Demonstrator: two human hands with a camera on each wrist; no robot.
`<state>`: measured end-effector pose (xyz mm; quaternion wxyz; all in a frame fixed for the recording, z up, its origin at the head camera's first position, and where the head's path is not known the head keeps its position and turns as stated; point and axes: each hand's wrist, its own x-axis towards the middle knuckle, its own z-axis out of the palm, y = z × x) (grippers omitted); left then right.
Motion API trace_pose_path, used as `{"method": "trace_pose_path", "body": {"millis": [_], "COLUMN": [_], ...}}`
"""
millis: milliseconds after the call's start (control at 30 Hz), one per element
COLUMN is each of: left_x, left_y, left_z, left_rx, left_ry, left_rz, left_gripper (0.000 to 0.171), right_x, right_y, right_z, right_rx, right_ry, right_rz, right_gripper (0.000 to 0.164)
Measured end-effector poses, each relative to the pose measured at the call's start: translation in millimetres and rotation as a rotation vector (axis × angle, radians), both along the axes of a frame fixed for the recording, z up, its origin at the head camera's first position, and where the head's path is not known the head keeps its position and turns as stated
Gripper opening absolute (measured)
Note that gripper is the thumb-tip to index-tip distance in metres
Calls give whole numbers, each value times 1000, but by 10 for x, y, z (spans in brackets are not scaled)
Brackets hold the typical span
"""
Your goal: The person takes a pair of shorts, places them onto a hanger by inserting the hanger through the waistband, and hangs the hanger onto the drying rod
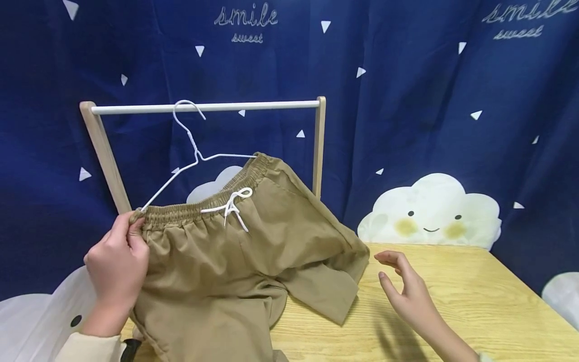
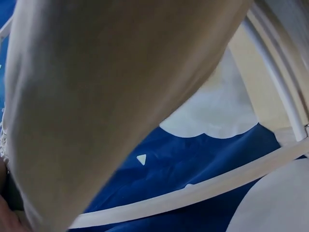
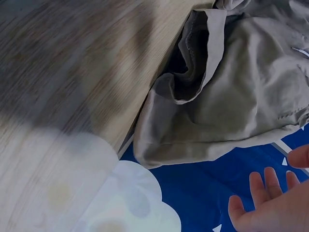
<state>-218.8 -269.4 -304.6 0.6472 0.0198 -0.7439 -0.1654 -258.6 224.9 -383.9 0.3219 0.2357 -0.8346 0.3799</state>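
Tan shorts (image 1: pixel 217 261) with an elastic waistband and a white drawstring bow (image 1: pixel 232 203) hang tilted from a white wire hanger (image 1: pixel 197 151), whose two arms reach into the waistband ends. My left hand (image 1: pixel 118 256) pinches the left corner of the waistband, by the hanger's end. Apart from the cloth, my right hand (image 1: pixel 407 289) is held over the table to the right of the shorts, fingers loosely bent and holding nothing. In the right wrist view, a leg opening of the shorts (image 3: pixel 227 96) gapes. Cloth fills much of the left wrist view, mostly hiding the left hand.
Behind the shorts stands a small rack with a white rail (image 1: pixel 253 105) and wooden posts (image 1: pixel 319 146). The hanger's hook overlaps the rail in view; whether it rests on it I cannot tell. A wood-grain table (image 1: pixel 470 296) lies below, before a blue curtain (image 1: pixel 407 100).
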Motion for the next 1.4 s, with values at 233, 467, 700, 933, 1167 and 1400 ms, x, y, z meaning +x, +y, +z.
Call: {"method": "trace_pose_path", "body": {"millis": [233, 467, 700, 933, 1167, 1400], "left_x": [2, -3, -85, -191, -307, -390], "left_y": [-58, -93, -87, -16, 39, 47], "left_z": [129, 274, 424, 546, 567, 447], "left_rx": [27, 27, 29, 20, -7, -52], "left_ry": [20, 20, 22, 16, 5, -37], "left_rz": [19, 34, 28, -3, -39, -87], "left_gripper": [19, 21, 19, 21, 20, 19], "right_x": [-4, 2, 4, 11, 2, -5], "right_y": [10, 9, 22, 35, 41, 60], "right_z": [-18, -34, -46, -69, -105, -136], "right_rx": [3, 0, 2, 11, 17, 22], "right_ry": [-1, -3, -11, -30, -6, -11], "right_rz": [2, 11, 15, 3, -1, -7], "right_gripper": [36, 36, 35, 36, 37, 37]}}
